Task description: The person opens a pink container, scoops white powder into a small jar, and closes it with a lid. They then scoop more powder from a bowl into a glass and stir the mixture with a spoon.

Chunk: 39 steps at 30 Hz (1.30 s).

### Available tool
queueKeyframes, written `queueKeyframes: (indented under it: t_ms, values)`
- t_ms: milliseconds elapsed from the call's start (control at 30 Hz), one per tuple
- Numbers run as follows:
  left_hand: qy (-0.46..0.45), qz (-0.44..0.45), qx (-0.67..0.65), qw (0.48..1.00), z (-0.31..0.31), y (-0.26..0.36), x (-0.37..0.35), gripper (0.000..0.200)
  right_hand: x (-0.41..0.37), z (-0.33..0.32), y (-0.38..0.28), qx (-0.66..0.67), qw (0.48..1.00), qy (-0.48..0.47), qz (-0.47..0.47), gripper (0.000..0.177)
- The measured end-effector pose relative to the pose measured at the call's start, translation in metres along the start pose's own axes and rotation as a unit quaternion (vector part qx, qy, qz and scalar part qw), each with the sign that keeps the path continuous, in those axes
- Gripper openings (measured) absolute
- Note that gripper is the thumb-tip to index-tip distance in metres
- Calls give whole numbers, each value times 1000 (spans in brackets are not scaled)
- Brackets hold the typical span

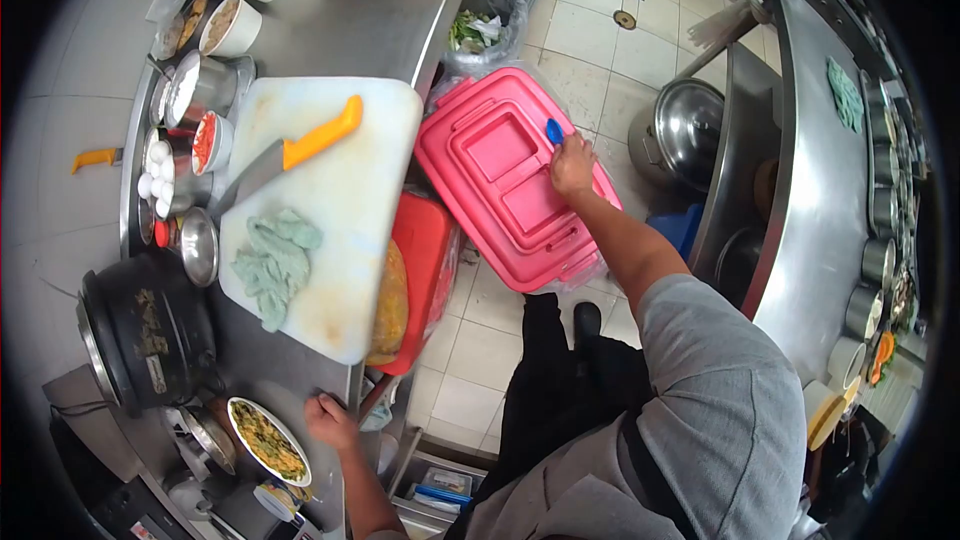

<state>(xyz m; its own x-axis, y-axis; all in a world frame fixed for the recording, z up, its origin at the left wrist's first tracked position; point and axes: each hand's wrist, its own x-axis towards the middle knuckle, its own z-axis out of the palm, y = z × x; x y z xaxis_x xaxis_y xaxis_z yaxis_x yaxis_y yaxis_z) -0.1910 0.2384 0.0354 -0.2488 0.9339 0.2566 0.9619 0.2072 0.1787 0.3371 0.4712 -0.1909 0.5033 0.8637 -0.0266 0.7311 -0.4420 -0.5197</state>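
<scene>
My right hand reaches forward and grips the far edge of a pink plastic lid, right beside a small blue piece on that lid. The lid lies tilted over a bin lined with clear plastic, on the floor between two counters. My left hand is down at my left, fingers curled on the edge of the steel counter. Next to that hand is a bowl of chopped cooked food.
A white cutting board holds an orange-handled cleaver and a green cloth. A red crate sits under the board's edge. A black rice cooker, several condiment pots, a floor pot with steel lid and a right steel counter surround me.
</scene>
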Motion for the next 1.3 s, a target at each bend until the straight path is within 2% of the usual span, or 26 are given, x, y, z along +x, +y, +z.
queueKeyframes:
  t_ms: [33,67,167,200,300,367,400,433,467,533,600,667,700,733,767,833,933,967,1000,1067,1133,1233,1267,1300]
  values:
    - [0,2,-2,1000,2,-2,1,32,12,4,-7,3,999,-39,-15,29]
    - [-7,6,-5,1000,2,-3,1,33,22,19,-11,0,998,12,-57,29]
    - [-9,-5,-6,1000,0,2,1,34,53,26,-47,-4,999,-8,-48,26]
    - [-10,-1,-14,1000,-1,2,1,34,62,22,-57,-20,996,-20,-87,24]
    - [19,13,-33,999,-5,18,8,31,90,35,-86,-66,993,-15,-95,22]
    - [-8,29,-23,999,-7,11,7,28,106,37,-95,-24,995,4,-101,22]
    - [-2,32,-27,999,-5,-14,2,28,110,33,-98,95,993,1,-65,21]
    - [-36,-43,-111,992,-5,-53,-5,27,110,26,-100,215,976,-5,-28,21]
    - [-71,-117,-195,971,-4,-70,-3,27,106,11,-95,235,969,65,-35,22]
    - [-45,-128,-150,979,-51,-18,35,23,96,-30,-66,276,954,59,101,22]
    - [-23,-132,-101,986,-74,47,81,20,85,-38,-5,215,953,150,151,25]
    - [-26,-18,-205,978,-67,113,121,16,67,-51,42,165,956,91,226,28]
    - [-11,96,-183,978,-57,146,143,22,64,-63,52,165,954,98,230,28]
    - [3,207,-156,966,-47,179,163,31,57,-73,61,152,962,40,225,29]
    - [6,230,-159,960,-37,211,179,38,49,-85,72,137,965,-22,221,29]
    - [0,261,-171,950,-14,279,207,47,56,-120,91,144,970,-21,197,32]
    - [-11,281,-197,939,3,361,229,49,89,-200,108,56,985,-15,163,32]
    - [-10,286,-216,933,6,382,229,49,100,-236,112,-14,995,-8,98,28]
    - [-10,286,-218,933,6,396,225,49,106,-266,122,-75,997,19,20,21]
    - [-38,268,-259,927,10,417,215,50,115,-323,129,-179,982,27,-62,15]
    - [-47,254,-283,924,16,428,208,50,111,-355,146,-212,972,-45,-89,17]
    - [-40,247,-306,918,24,435,205,51,89,-378,155,-250,952,-86,-152,18]
    - [-92,197,-358,908,24,438,203,50,83,-385,148,-260,944,-88,-182,18]
    - [-141,146,-410,889,23,441,202,49,82,-389,140,-240,952,-84,-172,15]
